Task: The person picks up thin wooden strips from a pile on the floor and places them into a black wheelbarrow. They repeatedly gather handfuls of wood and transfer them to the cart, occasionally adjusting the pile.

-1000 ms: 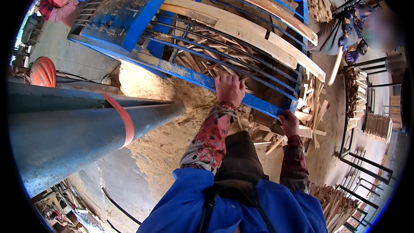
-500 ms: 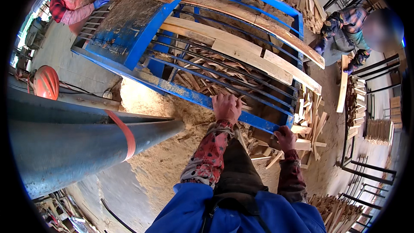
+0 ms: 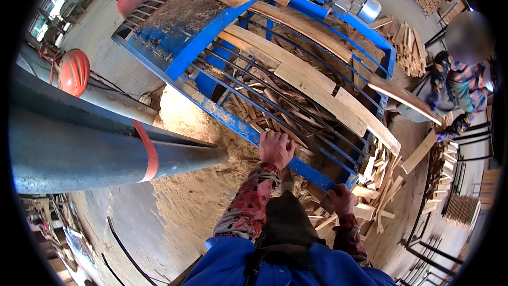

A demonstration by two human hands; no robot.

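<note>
Concrete floor (image 3: 153, 222) of a workshop, strewn with pale sawdust (image 3: 185, 201) along the near side of the blue metal frame with dark parallel bars (image 3: 308, 174), landmark for these notes. Left hand (image 3: 277, 149) on the frame's near rail, fingers curled over it, grasping. Right hand (image 3: 342, 199) at the frame's near right corner; fingers partly hidden, cannot tell whether they grip the metal. Long pale flat wooden boards (image 3: 320, 99) lie across the frame's bars; splintered brown wood scraps (image 3: 259, 92) show beneath these. Left of the frame: thick grey metal cylinder with a red band (image 3: 79, 153). Behind the frame's far edge: blue-and-silver electric motor (image 3: 349, 0). Right of the frame: a co-worker's gloved hand (image 3: 443, 135) at a short light-brown plank (image 3: 419, 152).
</note>
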